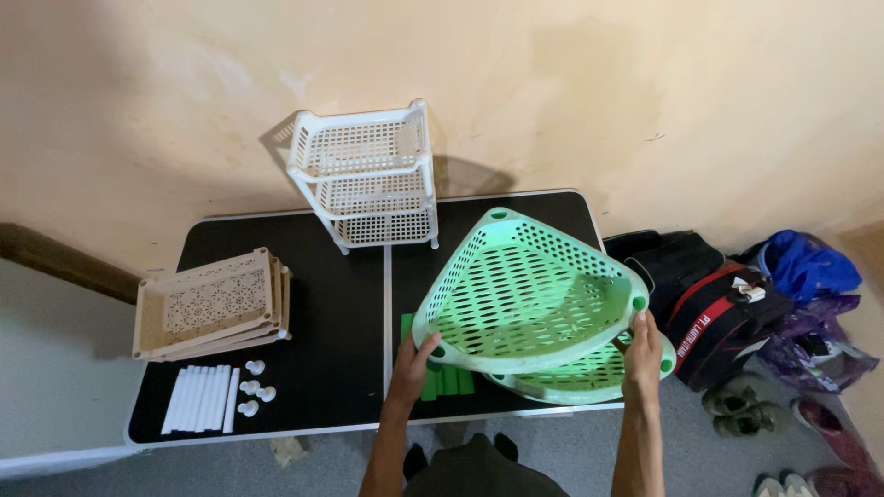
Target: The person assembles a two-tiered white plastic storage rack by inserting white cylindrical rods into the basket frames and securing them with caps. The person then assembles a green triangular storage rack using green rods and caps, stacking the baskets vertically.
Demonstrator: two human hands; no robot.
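A light green triangular perforated plastic tray point(516, 290) is lifted and tilted over the right half of the black table point(322, 313). My left hand point(412, 368) grips its near left corner. My right hand point(642, 354) grips its right corner. Under it a second green tray point(580, 377) of the same kind lies on the table. Several green tubes point(442, 379) lie on the table below the raised tray, partly hidden by my left hand.
A white three-tier plastic rack point(368, 175) stands at the table's back edge. Stacked beige trays point(210, 304) lie at the left, with white tubes point(201, 398) and small white caps point(256, 387) in front. Bags point(718, 294) and shoes point(741, 410) lie on the floor at right.
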